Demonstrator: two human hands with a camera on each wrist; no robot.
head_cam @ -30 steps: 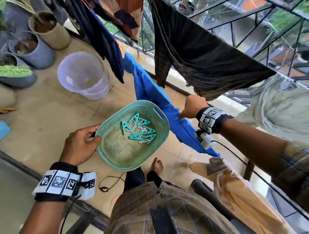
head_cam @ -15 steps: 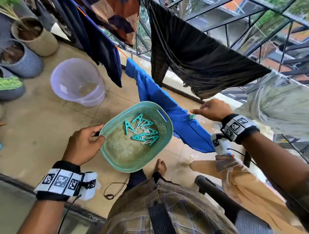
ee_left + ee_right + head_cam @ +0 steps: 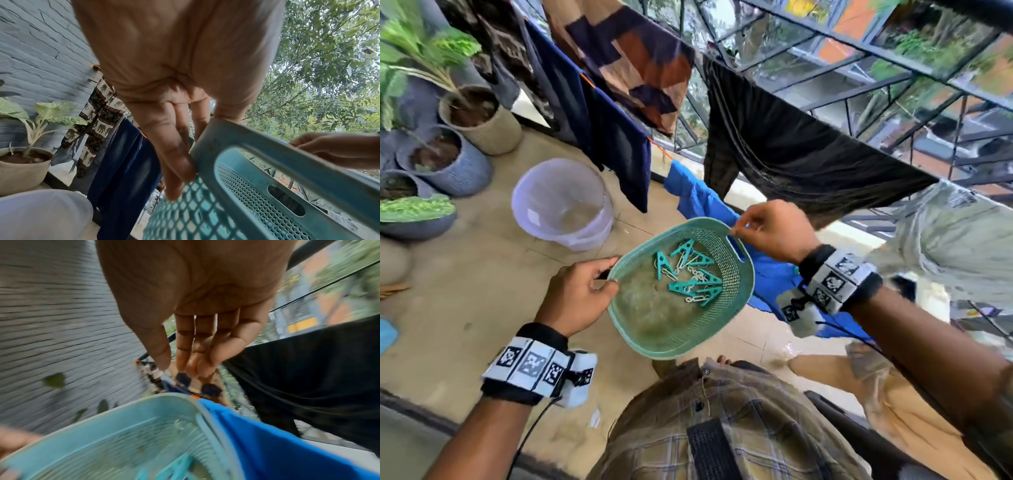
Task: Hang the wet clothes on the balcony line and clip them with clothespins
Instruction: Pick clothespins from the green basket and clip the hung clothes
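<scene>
A teal perforated basket (image 3: 736,284) holds several teal clothespins (image 3: 690,274). My left hand (image 3: 609,275) grips its near-left rim, thumb on top and fingers beneath; the left wrist view shows this grip (image 3: 201,151) on the basket (image 3: 287,170). My right hand (image 3: 743,229) hovers at the basket's far rim. In the right wrist view its fingers (image 3: 185,356) hang relaxed and hold nothing above the basket (image 3: 123,426). A blue garment (image 3: 698,202) hangs on the line behind the basket. A black garment (image 3: 808,154) hangs beside it.
A navy cloth (image 3: 613,137) and a brown patterned cloth (image 3: 633,58) hang further left. A pale garment (image 3: 955,240) hangs on the right. On the tiled floor stand a translucent bucket (image 3: 561,202) and plant pots (image 3: 479,120). A metal railing (image 3: 859,89) closes the balcony.
My right hand left the blue garment and swung left to the basket's far rim. The basket stays in my left hand and sits higher in view.
</scene>
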